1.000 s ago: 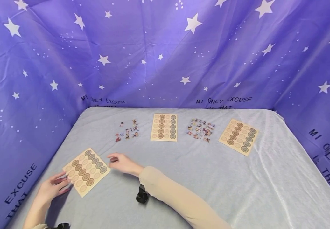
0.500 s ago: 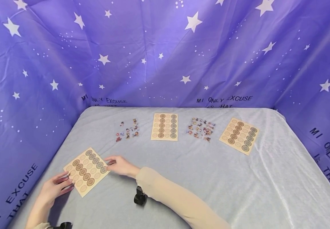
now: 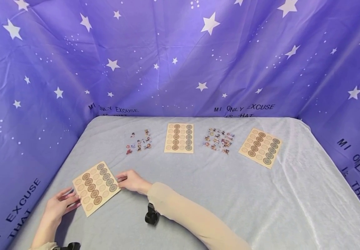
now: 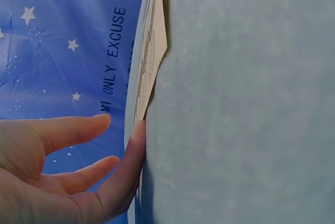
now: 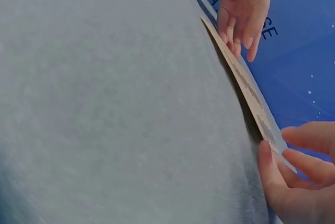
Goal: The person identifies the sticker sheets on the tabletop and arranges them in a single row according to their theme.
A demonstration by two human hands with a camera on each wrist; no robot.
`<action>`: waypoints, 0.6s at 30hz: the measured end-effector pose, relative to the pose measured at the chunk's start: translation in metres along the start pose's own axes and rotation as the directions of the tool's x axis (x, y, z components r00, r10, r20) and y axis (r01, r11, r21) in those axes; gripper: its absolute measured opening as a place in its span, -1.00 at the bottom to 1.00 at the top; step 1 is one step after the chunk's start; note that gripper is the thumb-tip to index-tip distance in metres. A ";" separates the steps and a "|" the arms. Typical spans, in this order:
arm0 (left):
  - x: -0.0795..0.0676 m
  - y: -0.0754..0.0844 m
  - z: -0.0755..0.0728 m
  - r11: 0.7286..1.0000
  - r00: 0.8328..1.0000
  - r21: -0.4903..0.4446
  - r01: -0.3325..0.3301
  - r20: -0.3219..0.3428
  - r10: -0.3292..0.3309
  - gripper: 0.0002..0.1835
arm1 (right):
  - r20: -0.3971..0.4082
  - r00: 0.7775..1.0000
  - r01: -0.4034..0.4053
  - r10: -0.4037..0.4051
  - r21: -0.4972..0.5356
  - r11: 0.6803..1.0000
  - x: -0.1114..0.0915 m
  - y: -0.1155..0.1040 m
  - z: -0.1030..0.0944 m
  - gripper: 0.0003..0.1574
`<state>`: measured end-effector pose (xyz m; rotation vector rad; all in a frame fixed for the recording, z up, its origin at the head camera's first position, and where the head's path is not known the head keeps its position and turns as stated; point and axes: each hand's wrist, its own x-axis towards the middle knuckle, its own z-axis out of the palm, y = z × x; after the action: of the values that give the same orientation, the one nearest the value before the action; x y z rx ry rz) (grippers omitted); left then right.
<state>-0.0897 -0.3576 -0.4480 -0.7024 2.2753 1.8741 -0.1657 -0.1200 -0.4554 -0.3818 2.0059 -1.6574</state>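
A kraft sheet of round stickers (image 3: 97, 188) lies at the left of the table, slightly raised, its left and right edges by my two hands. My right hand (image 3: 133, 181) pinches its right edge; in the right wrist view the thumb (image 5: 267, 156) is on one side and fingers (image 5: 309, 164) are on the other. At the opposite edge my left hand (image 3: 58, 205) stays with fingers spread and loosely bent. One of its digits (image 4: 135, 140) touches the sheet's edge in the left wrist view, while the others stand apart from it.
Along the back of the grey cloth-covered table (image 3: 217, 194) lie a transparent sticker sheet (image 3: 139, 142), a second kraft sheet (image 3: 178, 138), another transparent sheet (image 3: 218, 140) and a third kraft sheet (image 3: 260, 148). Purple star-patterned curtain (image 3: 167, 52) encloses the table's back and sides.
My right hand has come left onto the sheet's right edge and now pinches it. The sheet has turned slightly clockwise and shifted a little right. My left hand stays by its left edge.
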 end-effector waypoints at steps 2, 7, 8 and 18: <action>0.000 0.001 0.000 1.000 1.000 -0.006 0.001 0.002 -0.001 -0.22 | -0.006 1.000 -0.006 0.006 -0.009 1.000 0.000 0.001 0.001 -0.53; 0.000 0.002 0.001 0.999 1.000 -0.022 0.023 0.019 -0.023 -0.22 | -0.019 1.000 -0.014 0.013 -0.061 0.998 -0.001 0.002 0.002 -0.49; 0.000 0.003 0.002 0.999 0.999 -0.025 0.031 0.021 -0.030 -0.21 | -0.021 1.000 -0.013 0.012 -0.063 0.998 -0.002 0.002 0.002 -0.49; 0.002 0.004 0.010 0.998 0.999 0.025 0.053 -0.001 -0.053 -0.25 | 0.018 0.999 -0.036 0.035 0.049 0.998 -0.008 0.002 0.001 -0.38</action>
<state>-0.0955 -0.3486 -0.4476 -0.7522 2.2526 1.8195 -0.1585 -0.1166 -0.4554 -0.3392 1.9445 -1.6731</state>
